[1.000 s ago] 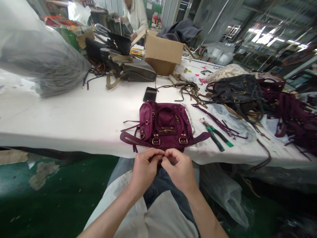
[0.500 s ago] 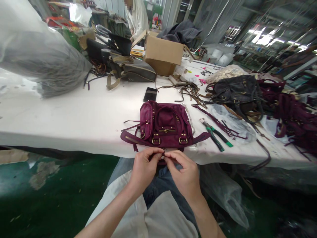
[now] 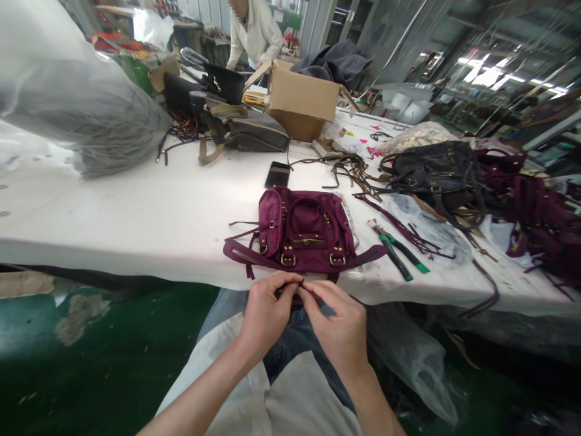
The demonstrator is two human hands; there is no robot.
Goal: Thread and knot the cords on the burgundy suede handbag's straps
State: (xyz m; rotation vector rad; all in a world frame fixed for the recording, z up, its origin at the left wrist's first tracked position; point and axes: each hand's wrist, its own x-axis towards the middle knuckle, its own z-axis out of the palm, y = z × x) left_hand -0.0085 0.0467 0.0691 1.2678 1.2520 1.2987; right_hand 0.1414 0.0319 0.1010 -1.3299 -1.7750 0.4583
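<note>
A maroon suede handbag point(image 3: 305, 233) with gold buckles lies at the near edge of the white table point(image 3: 136, 218). Just below that edge, my left hand point(image 3: 267, 312) and my right hand point(image 3: 338, 324) meet, both pinched on a small maroon piece hanging from the bag's lower side. The fingertips of the two hands touch. What exactly they pinch is mostly hidden by the fingers.
Green-handled pliers point(image 3: 397, 249) lie right of the bag, a black phone point(image 3: 277, 174) behind it. Farther back are loose straps point(image 3: 347, 166), a cardboard box point(image 3: 302, 100), dark bags point(image 3: 436, 169) and a person in a pale top point(image 3: 254, 33). Maroon bags point(image 3: 540, 224) pile at right.
My right fingers have stretched toward the left hand, from a curled grip into a pinch. The view has shifted slightly; the bag has stayed put.
</note>
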